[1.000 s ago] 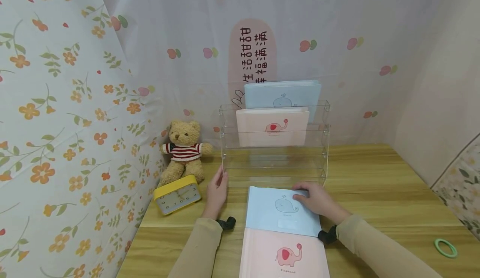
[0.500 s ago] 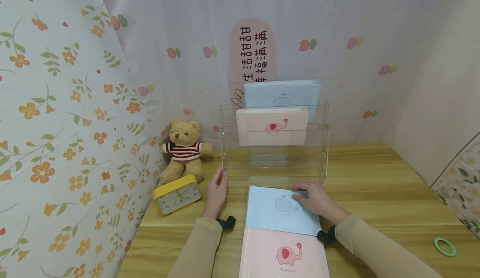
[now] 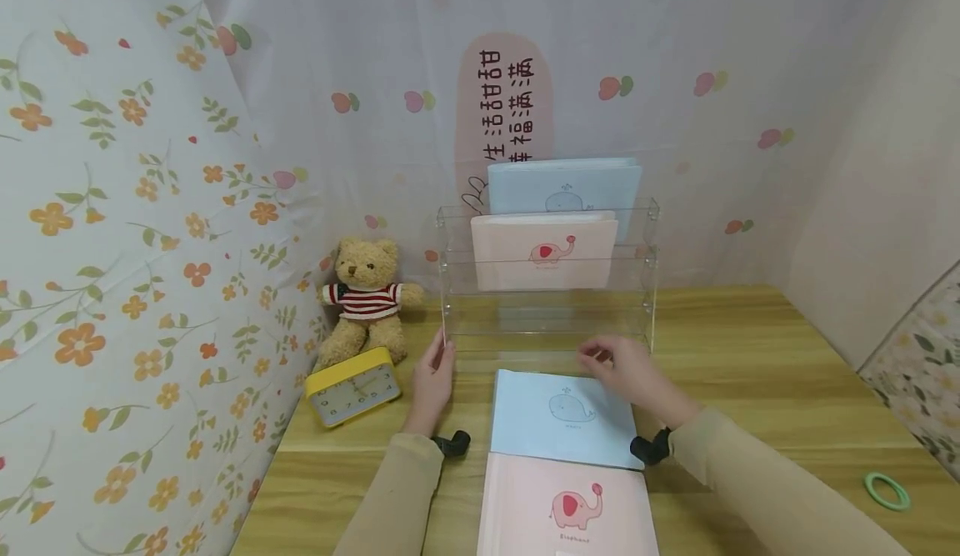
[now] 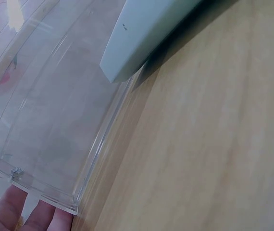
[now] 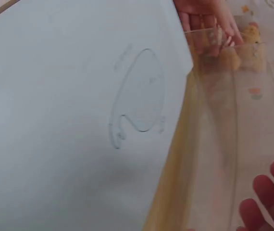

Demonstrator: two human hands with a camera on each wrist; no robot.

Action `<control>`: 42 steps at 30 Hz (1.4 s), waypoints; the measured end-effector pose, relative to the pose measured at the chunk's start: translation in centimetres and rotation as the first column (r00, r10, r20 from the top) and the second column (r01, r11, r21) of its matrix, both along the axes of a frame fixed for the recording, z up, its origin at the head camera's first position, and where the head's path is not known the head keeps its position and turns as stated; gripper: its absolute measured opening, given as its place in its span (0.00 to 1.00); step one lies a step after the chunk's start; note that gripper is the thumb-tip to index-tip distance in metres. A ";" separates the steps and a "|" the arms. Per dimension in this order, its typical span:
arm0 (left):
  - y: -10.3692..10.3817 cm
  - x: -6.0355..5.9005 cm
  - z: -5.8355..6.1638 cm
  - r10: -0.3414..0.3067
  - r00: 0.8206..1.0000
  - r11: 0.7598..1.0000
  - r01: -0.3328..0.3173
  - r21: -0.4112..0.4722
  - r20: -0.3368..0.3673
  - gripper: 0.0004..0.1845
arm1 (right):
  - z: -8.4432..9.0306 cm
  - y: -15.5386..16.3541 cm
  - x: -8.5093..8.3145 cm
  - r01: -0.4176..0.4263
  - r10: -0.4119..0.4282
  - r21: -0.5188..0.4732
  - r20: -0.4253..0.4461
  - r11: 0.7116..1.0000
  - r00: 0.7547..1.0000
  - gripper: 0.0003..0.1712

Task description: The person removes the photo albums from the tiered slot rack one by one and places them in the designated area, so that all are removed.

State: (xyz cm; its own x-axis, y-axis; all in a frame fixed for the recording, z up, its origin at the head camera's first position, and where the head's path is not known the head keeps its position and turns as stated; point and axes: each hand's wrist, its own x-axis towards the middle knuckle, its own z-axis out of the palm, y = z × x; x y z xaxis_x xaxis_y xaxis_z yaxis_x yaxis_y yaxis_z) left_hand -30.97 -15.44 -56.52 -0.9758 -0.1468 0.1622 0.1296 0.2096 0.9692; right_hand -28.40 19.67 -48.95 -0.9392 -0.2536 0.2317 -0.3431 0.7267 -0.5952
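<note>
Left hand [image 3: 433,377] rested loose-fingered on clear rack's [image 3: 547,289] corner, right hand [image 3: 626,373] hovered slack over blue whale book [image 3: 562,418] on worktop [image 3: 750,373]

Left hand [image 3: 433,381] edge-on, fingers straight; right hand [image 3: 628,375] raised, fingers loosely curled.

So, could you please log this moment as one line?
left hand: steadies clear rack | right hand: over blue book's far edge, holding nothing | pink book: nearest
</note>
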 end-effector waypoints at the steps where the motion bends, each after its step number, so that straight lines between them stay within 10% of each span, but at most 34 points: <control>1: 0.0 0.0 -0.1 0.004 1.000 1.000 -0.004 -0.002 0.003 0.29 | 0.7 -0.1 -0.2 -0.008 0.007 -0.026 -0.043 1.000 0.999 0.07; 10: -0.3 -0.3 -0.4 0.014 1.000 1.000 -0.014 -0.002 0.012 0.29 | 7.8 0.3 -2.2 0.054 -0.136 -0.267 -0.301 0.962 0.944 0.17; 17: -0.3 -0.4 0.1 0.013 1.000 1.000 -0.013 0.005 0.002 0.29 | 10.8 0.9 -4.3 0.103 -0.227 -0.417 -0.258 0.903 0.939 0.35; 42: 0.0 -0.5 -0.2 0.013 0.999 1.000 -0.013 0.004 -0.034 0.28 | 14.9 0.2 -7.8 0.181 -0.212 -0.407 -0.033 0.895 0.977 0.46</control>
State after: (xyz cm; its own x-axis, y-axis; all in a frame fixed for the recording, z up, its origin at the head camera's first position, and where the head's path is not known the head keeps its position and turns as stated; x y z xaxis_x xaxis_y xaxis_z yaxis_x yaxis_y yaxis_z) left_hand -31.52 -15.48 -56.73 -0.9678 -0.1603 0.1942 0.1593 0.2073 0.9652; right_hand -36.21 19.84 -34.10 -0.9363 0.0627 0.3456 -0.2727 0.4905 -0.8277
